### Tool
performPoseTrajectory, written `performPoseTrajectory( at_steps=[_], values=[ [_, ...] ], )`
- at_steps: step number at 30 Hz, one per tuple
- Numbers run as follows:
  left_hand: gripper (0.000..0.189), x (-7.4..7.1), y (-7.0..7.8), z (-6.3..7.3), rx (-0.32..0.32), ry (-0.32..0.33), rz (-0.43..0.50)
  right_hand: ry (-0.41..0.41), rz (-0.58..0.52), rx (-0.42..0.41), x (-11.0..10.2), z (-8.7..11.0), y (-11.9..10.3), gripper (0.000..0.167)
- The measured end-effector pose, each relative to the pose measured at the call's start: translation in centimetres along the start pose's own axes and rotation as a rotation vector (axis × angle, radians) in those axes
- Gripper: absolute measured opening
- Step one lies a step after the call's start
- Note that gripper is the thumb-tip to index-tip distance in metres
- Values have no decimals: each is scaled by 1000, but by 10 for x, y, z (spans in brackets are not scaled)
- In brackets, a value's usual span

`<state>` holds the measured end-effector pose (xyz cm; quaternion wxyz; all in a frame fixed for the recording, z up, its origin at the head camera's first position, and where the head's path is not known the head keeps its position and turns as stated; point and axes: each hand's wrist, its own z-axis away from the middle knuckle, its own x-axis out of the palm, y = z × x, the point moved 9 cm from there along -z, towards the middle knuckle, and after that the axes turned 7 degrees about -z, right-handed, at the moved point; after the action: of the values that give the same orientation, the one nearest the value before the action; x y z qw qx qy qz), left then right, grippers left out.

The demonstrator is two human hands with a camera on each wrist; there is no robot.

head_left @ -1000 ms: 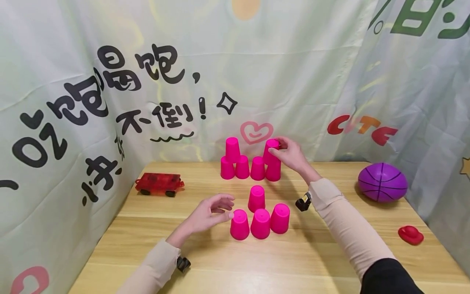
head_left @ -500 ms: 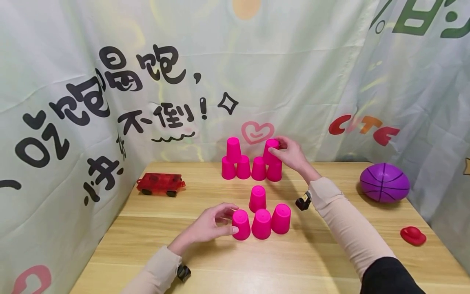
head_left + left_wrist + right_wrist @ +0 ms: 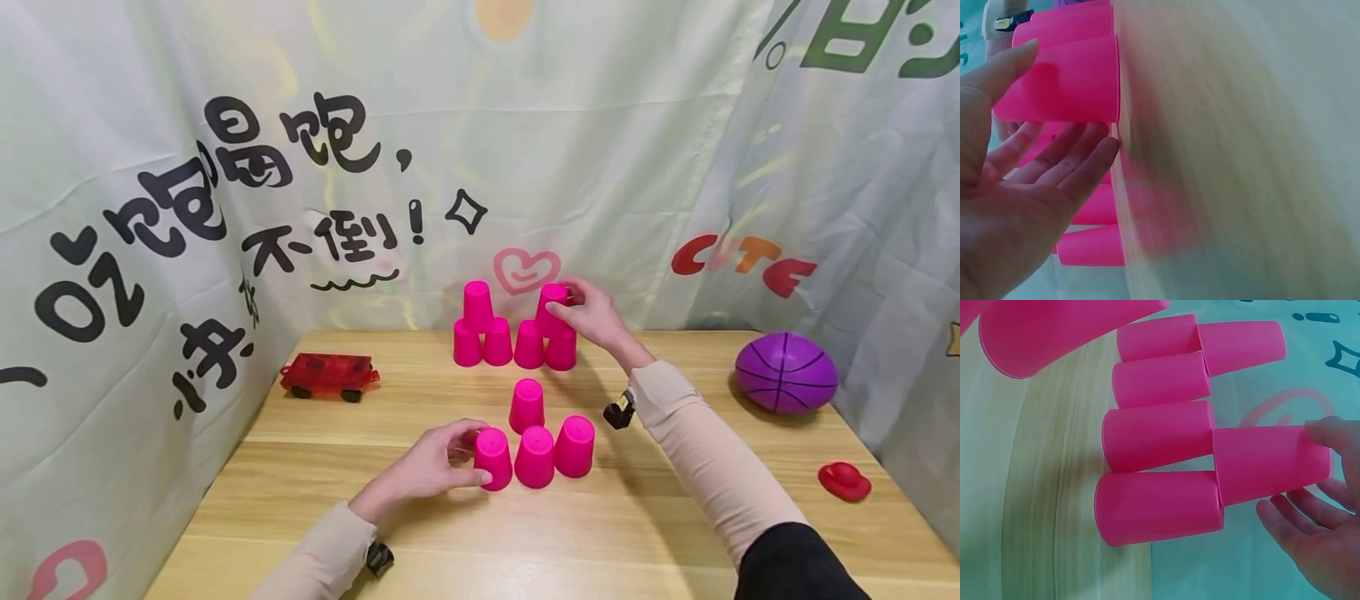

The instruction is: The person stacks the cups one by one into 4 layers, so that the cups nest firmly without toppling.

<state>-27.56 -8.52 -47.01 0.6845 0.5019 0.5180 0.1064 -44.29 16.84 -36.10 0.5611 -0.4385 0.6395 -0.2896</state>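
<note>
Several upside-down pink cups stand in two groups on the table. At the back, my right hand pinches the upper right cup between thumb and fingers; this cup rests across two lower cups. Left of it, another cup sits on its own pair. In front, my left hand surrounds the leftmost cup of a row, thumb on the near side. In the left wrist view its fingers are fairly straight, their tips partly hidden at the cup's lower edge. Two more cups complete that row.
One single cup stands between the front row and back stacks. A red toy cart lies at the left, a purple ball and a small red hat at the right. A printed curtain encloses the table.
My left hand has moved slightly right and down, bringing its thumb and fingers around the front left cup. The right hand stays at the upper right cup.
</note>
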Motion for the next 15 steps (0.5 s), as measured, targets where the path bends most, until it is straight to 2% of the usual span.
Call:
performPoseTrajectory(
  at_steps=[9,15],
  values=[
    [61,4,0,-2,-11,-17,1,6,10,-14,-10,11,2,70],
    [60,0,-5,-2,-33,25,3,19,45,-26,-19,27,4,74]
  ],
)
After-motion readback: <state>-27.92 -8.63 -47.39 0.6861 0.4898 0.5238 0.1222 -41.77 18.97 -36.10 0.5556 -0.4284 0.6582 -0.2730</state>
